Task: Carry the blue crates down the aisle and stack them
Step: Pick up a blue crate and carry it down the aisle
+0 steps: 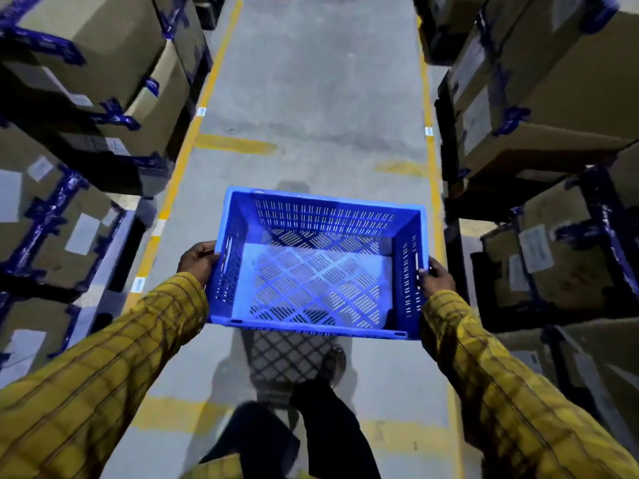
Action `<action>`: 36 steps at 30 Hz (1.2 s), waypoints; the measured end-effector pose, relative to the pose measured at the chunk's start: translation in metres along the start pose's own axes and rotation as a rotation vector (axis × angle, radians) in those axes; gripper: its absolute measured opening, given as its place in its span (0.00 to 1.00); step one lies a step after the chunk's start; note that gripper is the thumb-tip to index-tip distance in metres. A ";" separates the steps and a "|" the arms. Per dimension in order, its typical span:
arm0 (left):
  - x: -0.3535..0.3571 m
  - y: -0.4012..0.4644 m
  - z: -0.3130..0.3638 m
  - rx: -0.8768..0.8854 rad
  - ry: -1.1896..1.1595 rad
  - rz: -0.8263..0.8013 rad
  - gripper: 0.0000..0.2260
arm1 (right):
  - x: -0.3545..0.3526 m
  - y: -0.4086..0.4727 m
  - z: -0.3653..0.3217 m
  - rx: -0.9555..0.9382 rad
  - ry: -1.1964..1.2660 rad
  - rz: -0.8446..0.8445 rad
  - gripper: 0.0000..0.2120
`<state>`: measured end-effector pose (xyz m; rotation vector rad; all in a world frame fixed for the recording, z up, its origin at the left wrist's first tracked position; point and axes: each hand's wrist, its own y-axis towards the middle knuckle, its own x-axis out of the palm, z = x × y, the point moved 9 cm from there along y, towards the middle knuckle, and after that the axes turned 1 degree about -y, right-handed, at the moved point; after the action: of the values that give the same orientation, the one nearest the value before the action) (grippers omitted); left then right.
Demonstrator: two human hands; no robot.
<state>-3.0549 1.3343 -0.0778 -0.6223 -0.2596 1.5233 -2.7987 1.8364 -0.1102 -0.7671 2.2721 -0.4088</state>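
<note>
An empty blue plastic crate (316, 216) with slotted walls and a lattice floor hangs level in front of me, above the aisle floor. My left hand (197, 259) grips its left wall, thumb over the rim. My right hand (436, 276) grips its right wall the same way. Both arms wear yellow checked sleeves. Under the crate I see its shadow and my leading foot (333, 363) in mid-stride. No other blue crate shows in this view.
A grey concrete aisle (318, 81) runs straight ahead between yellow floor lines (193, 133). Racks of cardboard boxes taped in blue line the left side (96, 74) and the right side (539, 108), close to my elbows.
</note>
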 end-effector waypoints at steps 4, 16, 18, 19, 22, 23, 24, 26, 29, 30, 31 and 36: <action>0.038 0.055 -0.017 -0.028 -0.072 -0.024 0.15 | 0.038 0.090 0.023 -0.008 -0.036 -0.037 0.20; 0.161 0.277 -0.127 -0.076 -0.199 -0.069 0.13 | 0.188 0.236 0.038 0.002 0.099 -0.098 0.23; 0.177 0.311 -0.147 -0.067 -0.203 -0.072 0.14 | 0.212 0.263 0.050 -0.005 0.120 -0.089 0.23; 0.186 0.329 -0.158 -0.061 -0.202 -0.082 0.13 | 0.225 0.278 0.057 -0.007 0.119 -0.085 0.23; 0.211 0.378 -0.186 -0.044 -0.203 -0.104 0.15 | 0.256 0.319 0.074 -0.009 0.131 -0.059 0.21; 0.218 0.391 -0.192 -0.036 -0.197 -0.115 0.15 | 0.264 0.330 0.077 -0.011 0.125 -0.051 0.20; 0.226 0.404 -0.198 -0.028 -0.189 -0.123 0.16 | 0.274 0.341 0.081 -0.015 0.128 -0.043 0.19; 0.240 0.430 -0.210 -0.020 -0.174 -0.127 0.18 | 0.292 0.365 0.090 -0.023 0.127 -0.037 0.21; 0.253 0.458 -0.223 -0.017 -0.179 -0.127 0.19 | 0.311 0.396 0.106 -0.025 0.105 -0.037 0.22; 0.257 0.467 -0.230 -0.015 -0.174 -0.131 0.19 | 0.317 0.407 0.115 -0.025 0.105 -0.028 0.23; 0.260 0.475 -0.234 -0.011 -0.165 -0.135 0.19 | 0.322 0.416 0.120 -0.028 0.089 -0.029 0.23; 0.270 0.500 -0.252 -0.007 -0.137 -0.128 0.18 | 0.345 0.438 0.137 -0.027 0.051 -0.040 0.24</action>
<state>-3.3288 1.5089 -0.6076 -0.4980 -0.4017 1.4437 -3.0828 1.9499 -0.5956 -0.8256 2.3168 -0.4219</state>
